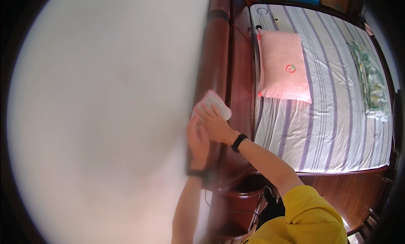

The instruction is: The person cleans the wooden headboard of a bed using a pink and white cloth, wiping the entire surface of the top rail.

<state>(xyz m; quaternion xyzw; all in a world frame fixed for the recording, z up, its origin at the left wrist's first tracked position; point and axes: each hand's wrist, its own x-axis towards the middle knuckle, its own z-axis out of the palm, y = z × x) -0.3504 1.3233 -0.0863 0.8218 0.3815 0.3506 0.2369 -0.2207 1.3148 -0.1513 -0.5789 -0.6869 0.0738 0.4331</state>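
Note:
A white cloth with a pink fuzzy edge (224,110) lies on the top rail of a dark red-brown wooden headboard (214,60). My right hand (215,126), with a black band at the wrist, presses flat on this cloth and holds it against the wood. Close beside it, my left hand (198,147) rests along the wall side of the rail. Its fingers reach the cloth's near edge and are blurred, so whether they grip it cannot be told. Another dark band circles the left wrist.
A white wall (95,101) rises along the left. Right of the headboard is a bed with a striped sheet (319,133), a pink strawberry pillow (281,76) and a folded green floral cloth (368,82). A wooden nightstand (235,220) with a cable stands near my body.

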